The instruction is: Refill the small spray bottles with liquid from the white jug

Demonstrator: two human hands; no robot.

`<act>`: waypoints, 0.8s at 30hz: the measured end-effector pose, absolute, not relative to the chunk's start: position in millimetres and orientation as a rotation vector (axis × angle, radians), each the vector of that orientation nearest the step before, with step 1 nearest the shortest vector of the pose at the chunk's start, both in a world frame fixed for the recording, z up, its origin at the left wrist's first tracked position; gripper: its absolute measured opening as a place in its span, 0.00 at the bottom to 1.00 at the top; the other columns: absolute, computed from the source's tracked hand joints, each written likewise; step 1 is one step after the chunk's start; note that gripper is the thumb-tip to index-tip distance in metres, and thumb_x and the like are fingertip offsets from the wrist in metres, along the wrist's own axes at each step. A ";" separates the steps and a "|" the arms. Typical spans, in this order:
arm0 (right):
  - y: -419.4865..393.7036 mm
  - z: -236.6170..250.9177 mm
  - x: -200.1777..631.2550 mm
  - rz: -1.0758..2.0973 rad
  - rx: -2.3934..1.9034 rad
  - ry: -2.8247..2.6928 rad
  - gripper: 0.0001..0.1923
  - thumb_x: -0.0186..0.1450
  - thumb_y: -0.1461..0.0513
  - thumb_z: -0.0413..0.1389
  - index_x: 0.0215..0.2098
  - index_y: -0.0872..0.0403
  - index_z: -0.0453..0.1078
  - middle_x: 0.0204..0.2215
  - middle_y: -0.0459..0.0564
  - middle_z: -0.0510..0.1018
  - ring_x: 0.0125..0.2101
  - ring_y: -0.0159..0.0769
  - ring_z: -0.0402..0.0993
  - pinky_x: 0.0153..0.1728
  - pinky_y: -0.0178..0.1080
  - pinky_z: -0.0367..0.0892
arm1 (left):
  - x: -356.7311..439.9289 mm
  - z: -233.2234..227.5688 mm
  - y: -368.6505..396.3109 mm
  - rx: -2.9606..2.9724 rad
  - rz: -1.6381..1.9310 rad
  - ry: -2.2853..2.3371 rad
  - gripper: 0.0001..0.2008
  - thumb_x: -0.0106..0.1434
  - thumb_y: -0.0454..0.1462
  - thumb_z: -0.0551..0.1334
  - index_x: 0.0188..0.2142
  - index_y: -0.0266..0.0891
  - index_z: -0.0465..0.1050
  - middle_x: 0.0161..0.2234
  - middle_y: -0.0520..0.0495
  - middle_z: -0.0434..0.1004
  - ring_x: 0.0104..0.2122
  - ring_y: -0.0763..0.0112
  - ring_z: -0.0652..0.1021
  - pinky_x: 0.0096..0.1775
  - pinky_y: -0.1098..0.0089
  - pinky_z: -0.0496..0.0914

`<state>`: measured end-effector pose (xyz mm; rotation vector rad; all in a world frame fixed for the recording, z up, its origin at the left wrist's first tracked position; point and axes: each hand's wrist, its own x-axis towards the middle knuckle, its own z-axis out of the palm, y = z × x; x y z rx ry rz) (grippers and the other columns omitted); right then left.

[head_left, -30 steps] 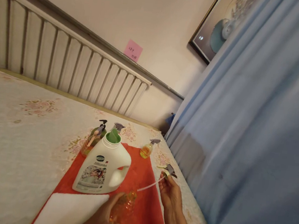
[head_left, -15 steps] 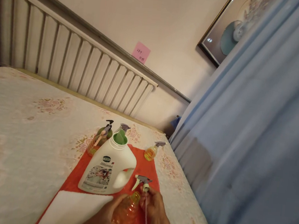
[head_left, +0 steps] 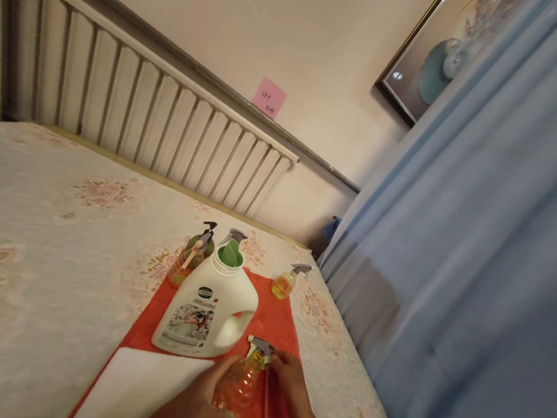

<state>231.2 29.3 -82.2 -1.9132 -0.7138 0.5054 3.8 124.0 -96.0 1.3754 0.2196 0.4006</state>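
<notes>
At the bottom of the view my left hand (head_left: 199, 398) is wrapped round a clear orange bottle (head_left: 238, 389), its neck pointing up and slightly right. My right hand (head_left: 289, 377) pinches a grey-and-white trigger spray head (head_left: 260, 346) from the right. The spray head overlaps the bottle's neck; whether they touch I cannot tell. A thin dip tube (head_left: 266, 395) hangs from the head along the bottle's right side, seemingly outside it. Just beyond the hands stands a large white detergent jug (head_left: 188, 299), its green inner spout (head_left: 230, 253) showing at the top.
A red mat (head_left: 274, 316) lies under these things, with a white flat sheet (head_left: 138, 381) at front left. A yellow spray bottle (head_left: 284, 283) stands at the mat's far right. Behind the jug are a dark pump bottle (head_left: 204, 244) and others. A blue curtain (head_left: 454, 256) hangs at right.
The right hand has brought the spray head left and slightly down onto the line of the bottle's neck. The left hand keeps its hold on the bottle. The camera view has shifted slightly.
</notes>
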 end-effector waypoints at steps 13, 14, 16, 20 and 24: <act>6.3 -26.4 172.0 0.773 -1.521 -0.899 0.19 0.57 0.51 0.64 0.42 0.53 0.75 0.34 0.52 0.82 0.32 0.39 0.76 0.34 0.38 0.67 | 8.3 -89.6 120.6 1.249 0.482 0.078 0.43 0.47 0.40 0.73 0.62 0.45 0.59 0.62 0.43 0.67 0.62 0.49 0.65 0.61 0.54 0.60; 5.4 -22.1 167.1 0.786 -1.489 -0.939 0.19 0.57 0.52 0.64 0.42 0.53 0.75 0.35 0.51 0.82 0.34 0.40 0.76 0.35 0.38 0.67 | 8.5 -87.2 120.3 1.236 0.484 0.046 0.43 0.48 0.41 0.73 0.62 0.45 0.59 0.61 0.43 0.67 0.62 0.49 0.65 0.61 0.54 0.61; 5.3 -14.5 159.6 0.765 -1.489 -1.010 0.18 0.57 0.53 0.64 0.43 0.52 0.75 0.36 0.50 0.81 0.36 0.41 0.76 0.38 0.39 0.67 | 9.0 -83.7 120.1 1.225 0.497 0.014 0.42 0.50 0.42 0.73 0.62 0.46 0.59 0.61 0.43 0.68 0.62 0.50 0.66 0.61 0.55 0.61; 8.9 -6.1 151.7 0.645 -1.613 -1.100 0.16 0.57 0.56 0.64 0.42 0.52 0.77 0.35 0.50 0.81 0.36 0.43 0.75 0.39 0.40 0.67 | 10.4 -84.9 120.3 1.253 0.511 0.029 0.44 0.48 0.42 0.73 0.62 0.46 0.58 0.61 0.42 0.67 0.62 0.48 0.64 0.62 0.53 0.59; 11.8 -6.5 148.2 0.591 -1.729 -1.105 0.15 0.56 0.57 0.63 0.41 0.52 0.77 0.36 0.51 0.81 0.36 0.45 0.74 0.39 0.42 0.67 | 9.5 -88.4 119.7 1.337 0.478 0.084 0.44 0.49 0.40 0.72 0.64 0.46 0.56 0.63 0.42 0.64 0.63 0.46 0.63 0.62 0.51 0.57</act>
